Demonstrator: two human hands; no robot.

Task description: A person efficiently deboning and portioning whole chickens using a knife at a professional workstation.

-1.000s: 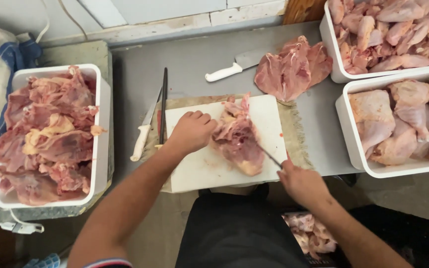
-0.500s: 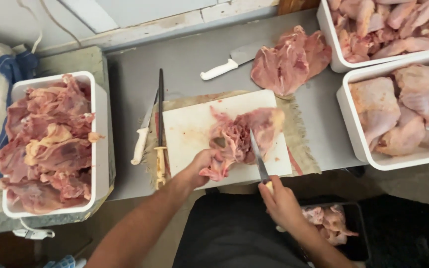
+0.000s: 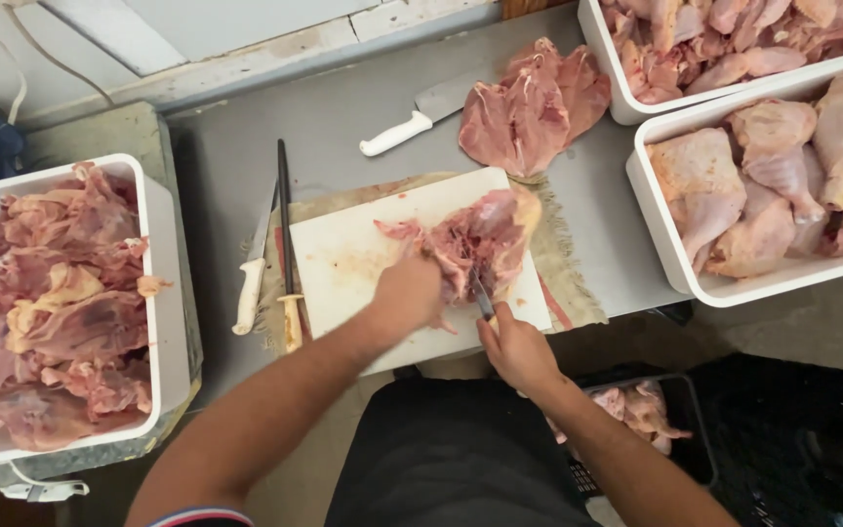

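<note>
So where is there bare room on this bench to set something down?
Bare steel table lies behind the cutting board, left of the white-handled knife. The board's left half is free too. It is crowded right of the carcass: meat pile, white tubs.

3 white tubs (image 3: 173, 293) of chicken; a white-handled cleaver (image 3: 421, 117); a sharpening steel (image 3: 285, 244).

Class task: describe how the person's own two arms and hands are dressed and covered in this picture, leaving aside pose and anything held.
Both hands are bare: no gloves on the left hand or the right hand, and no rings or watch that show. Both forearms are uncovered to the picture's lower edge. Only at the left upper arm does a short sleeve hem show, dark with thin red and pale stripes.
</note>
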